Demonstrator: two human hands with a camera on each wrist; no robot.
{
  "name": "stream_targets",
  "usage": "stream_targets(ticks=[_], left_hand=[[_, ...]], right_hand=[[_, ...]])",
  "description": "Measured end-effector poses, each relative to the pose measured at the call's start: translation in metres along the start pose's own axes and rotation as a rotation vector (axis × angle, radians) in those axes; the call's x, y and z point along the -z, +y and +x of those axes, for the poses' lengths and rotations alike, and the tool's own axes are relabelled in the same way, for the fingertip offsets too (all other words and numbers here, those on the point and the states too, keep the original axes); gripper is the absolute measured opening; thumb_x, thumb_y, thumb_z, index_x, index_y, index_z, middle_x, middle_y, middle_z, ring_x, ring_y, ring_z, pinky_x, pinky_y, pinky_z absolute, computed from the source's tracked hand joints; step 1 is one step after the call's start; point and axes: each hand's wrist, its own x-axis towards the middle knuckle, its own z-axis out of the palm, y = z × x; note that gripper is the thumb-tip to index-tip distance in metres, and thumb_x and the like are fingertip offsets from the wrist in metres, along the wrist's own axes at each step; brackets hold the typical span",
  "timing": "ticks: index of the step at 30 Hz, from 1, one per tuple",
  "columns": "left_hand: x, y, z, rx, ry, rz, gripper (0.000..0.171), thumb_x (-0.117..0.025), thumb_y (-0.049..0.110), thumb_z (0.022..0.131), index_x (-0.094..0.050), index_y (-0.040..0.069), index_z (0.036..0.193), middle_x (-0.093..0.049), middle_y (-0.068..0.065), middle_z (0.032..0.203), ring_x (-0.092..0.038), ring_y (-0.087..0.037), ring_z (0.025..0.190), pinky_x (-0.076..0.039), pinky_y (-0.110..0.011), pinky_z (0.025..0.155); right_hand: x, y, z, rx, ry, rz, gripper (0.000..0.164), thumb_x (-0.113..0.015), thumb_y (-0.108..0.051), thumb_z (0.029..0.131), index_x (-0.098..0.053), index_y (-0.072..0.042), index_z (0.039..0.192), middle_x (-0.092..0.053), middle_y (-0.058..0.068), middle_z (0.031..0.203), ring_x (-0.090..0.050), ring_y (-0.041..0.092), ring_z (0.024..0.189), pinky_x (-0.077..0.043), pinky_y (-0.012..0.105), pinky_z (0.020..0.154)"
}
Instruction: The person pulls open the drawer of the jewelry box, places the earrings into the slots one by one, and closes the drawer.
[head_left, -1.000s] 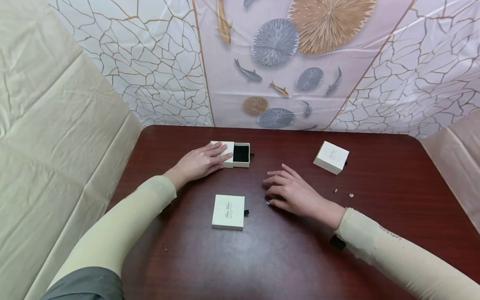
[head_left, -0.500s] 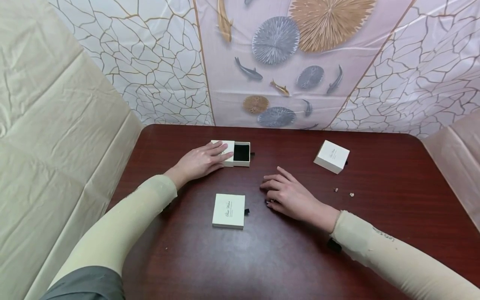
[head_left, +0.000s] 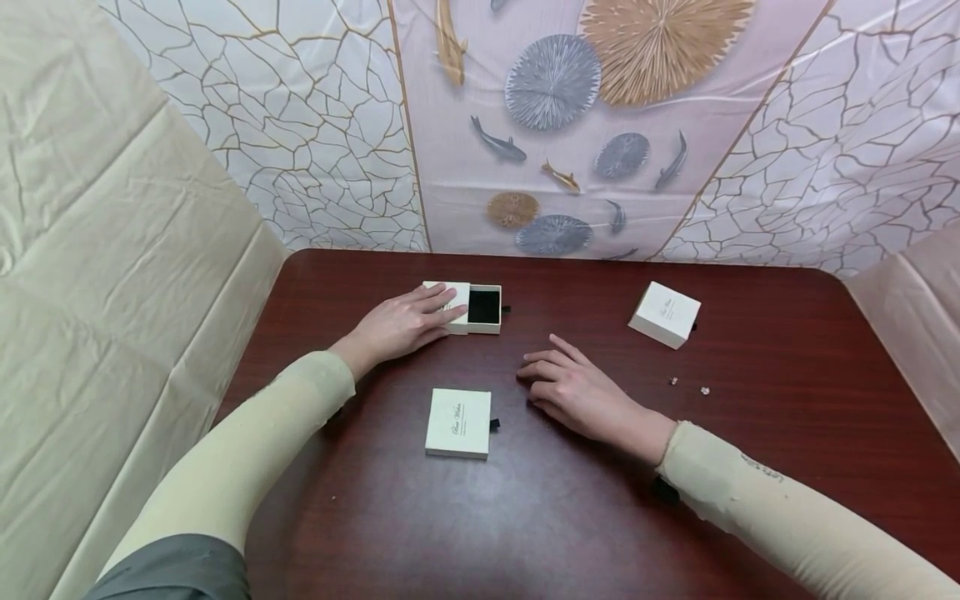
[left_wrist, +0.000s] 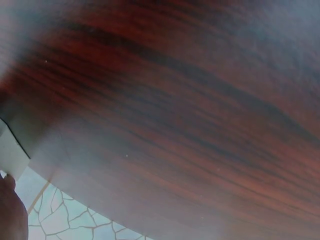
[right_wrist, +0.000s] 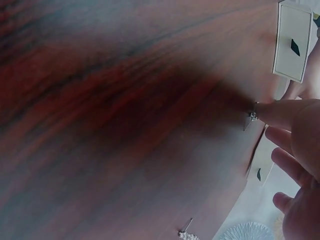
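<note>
My left hand rests with its fingers across the sleeve of a white drawer gift box, whose black-lined drawer is partly pulled out to the right. In the left wrist view, a thumb lies against the edge of that box. My right hand is low over the table to the right of a closed flat gift box. Its thumb tip touches a small silvery earring on the tabletop, other fingers spread apart from it. The head view hides this earring under the hand.
Two small sparkly earrings lie on the dark red table right of my right hand. A taller white gift box stands at the back right. A patterned cloth hangs behind the table, and a beige cloth at left.
My right hand has shifted slightly left, and the earring by its thumb has passed out of sight beneath the hand in the head view. The left hand and boxes keep their places.
</note>
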Motion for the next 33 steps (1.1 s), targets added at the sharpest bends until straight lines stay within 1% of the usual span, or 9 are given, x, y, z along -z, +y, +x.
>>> stream_targets(ticks=[7,14,19,22,27,33], left_hand=[[0.002,0.001,-0.001,0.002,-0.003,0.006,0.050,-0.074,0.024,0.103,-0.063,0.015,0.151,-0.059,-0.020,0.153,-0.052,-0.038,0.146,-0.042,-0.052,0.122],[0.002,0.001,-0.002,0.005,0.007,0.008,0.050,-0.074,0.023,0.103,-0.064,0.015,0.151,-0.059,-0.020,0.153,-0.053,-0.038,0.146,-0.044,-0.053,0.120],[0.000,0.001,-0.003,0.010,0.000,0.006,0.050,-0.073,0.024,0.104,-0.063,0.016,0.152,-0.058,-0.019,0.154,-0.052,-0.038,0.147,-0.043,-0.053,0.120],[0.000,0.000,-0.003,0.009,0.000,0.002,0.050,-0.073,0.025,0.104,-0.063,0.016,0.152,-0.058,-0.019,0.154,-0.052,-0.038,0.147,-0.043,-0.052,0.121],[0.000,0.000,-0.002,0.006,0.001,-0.004,0.050,-0.074,0.025,0.103,-0.063,0.016,0.152,-0.059,-0.020,0.154,-0.052,-0.038,0.146,-0.041,-0.052,0.122],[0.000,0.000,-0.001,0.003,0.009,-0.013,0.050,-0.075,0.025,0.102,-0.064,0.015,0.151,-0.059,-0.020,0.153,-0.053,-0.038,0.146,-0.042,-0.053,0.121]], right_hand=[[0.001,0.001,0.000,-0.007,0.002,-0.012,0.013,-0.084,-0.007,0.090,-0.075,-0.014,0.084,-0.075,0.008,0.124,-0.063,0.032,0.132,-0.029,0.063,0.126],[-0.002,0.002,0.003,0.031,0.012,-0.028,0.006,-0.081,-0.004,0.091,-0.079,-0.009,0.089,-0.075,0.009,0.124,-0.064,0.032,0.131,-0.030,0.062,0.126],[-0.003,0.002,0.004,0.031,0.011,-0.029,0.007,-0.079,-0.001,0.090,-0.077,-0.007,0.088,-0.074,0.010,0.125,-0.065,0.032,0.129,-0.032,0.062,0.125],[-0.003,0.003,0.004,0.008,0.003,-0.020,0.008,-0.081,-0.001,0.090,-0.076,-0.007,0.087,-0.074,0.010,0.126,-0.064,0.033,0.129,-0.034,0.064,0.123],[0.000,0.004,0.005,-0.057,-0.023,0.012,0.010,-0.081,-0.002,0.091,-0.074,-0.007,0.088,-0.073,0.011,0.129,-0.063,0.034,0.130,-0.035,0.067,0.122],[0.008,0.009,0.009,-0.129,0.001,0.111,0.012,-0.081,-0.001,0.092,-0.072,-0.008,0.087,-0.072,0.015,0.131,-0.064,0.036,0.127,-0.035,0.069,0.121]])
